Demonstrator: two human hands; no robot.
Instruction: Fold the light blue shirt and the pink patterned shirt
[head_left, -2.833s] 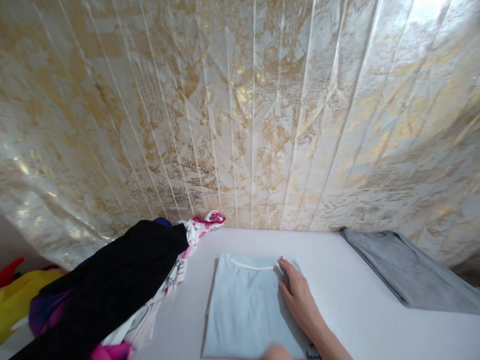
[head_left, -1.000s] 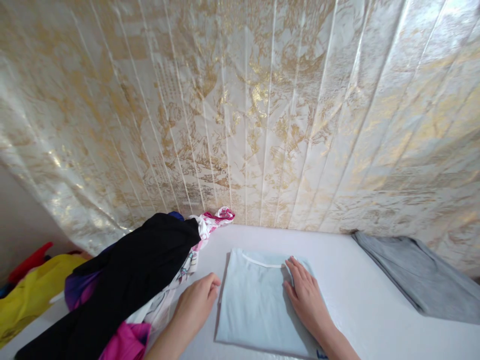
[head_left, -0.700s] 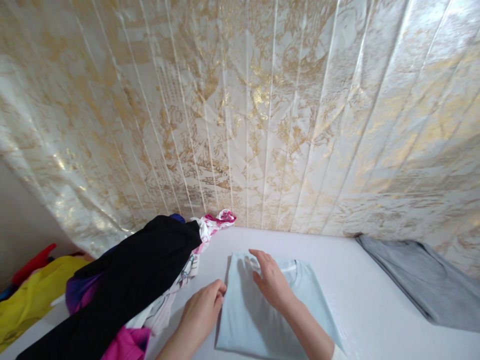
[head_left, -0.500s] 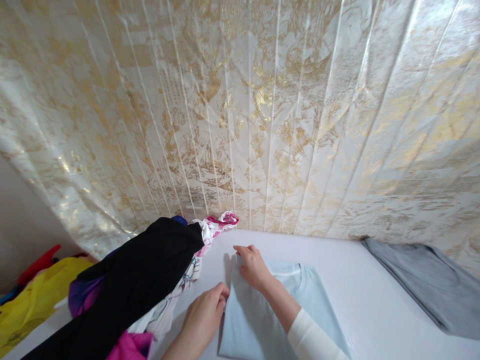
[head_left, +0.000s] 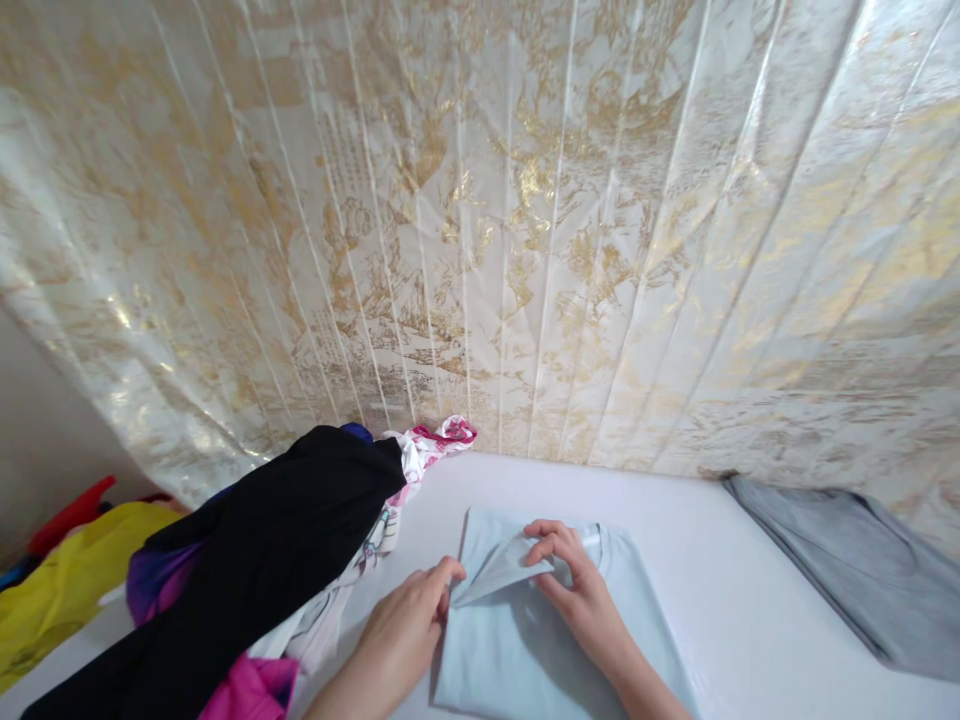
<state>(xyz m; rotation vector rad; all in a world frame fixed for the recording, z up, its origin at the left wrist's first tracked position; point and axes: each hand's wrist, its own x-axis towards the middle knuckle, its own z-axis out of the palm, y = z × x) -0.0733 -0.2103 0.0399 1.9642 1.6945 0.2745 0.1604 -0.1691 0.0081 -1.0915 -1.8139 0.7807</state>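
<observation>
A light blue T-shirt [head_left: 502,665] lies on the white table in front of me, folded to a narrow shape, its neckline at the far right corner. My right hand [head_left: 574,580] is above it and pinches a pointed flap of its cloth, which is lifted off the layer below. At the shirt's left edge, my left hand [head_left: 409,625] has its thumb and forefinger pressed together on the cloth, by the flap's lower corner. Part of the shirt is hidden under my right hand and forearm.
Left of the shirt is a heap of clothes, with a black garment [head_left: 277,540] on top, a pink piece [head_left: 251,690] and a yellow one [head_left: 67,570]. A folded grey garment [head_left: 855,570] lies at the right. A gold-patterned shiny sheet [head_left: 480,230] hangs behind the table [head_left: 750,610].
My right hand has moved right and nearer from the shirt's far left corner, drawing up a flap of cloth. My left hand stays at the left edge.
</observation>
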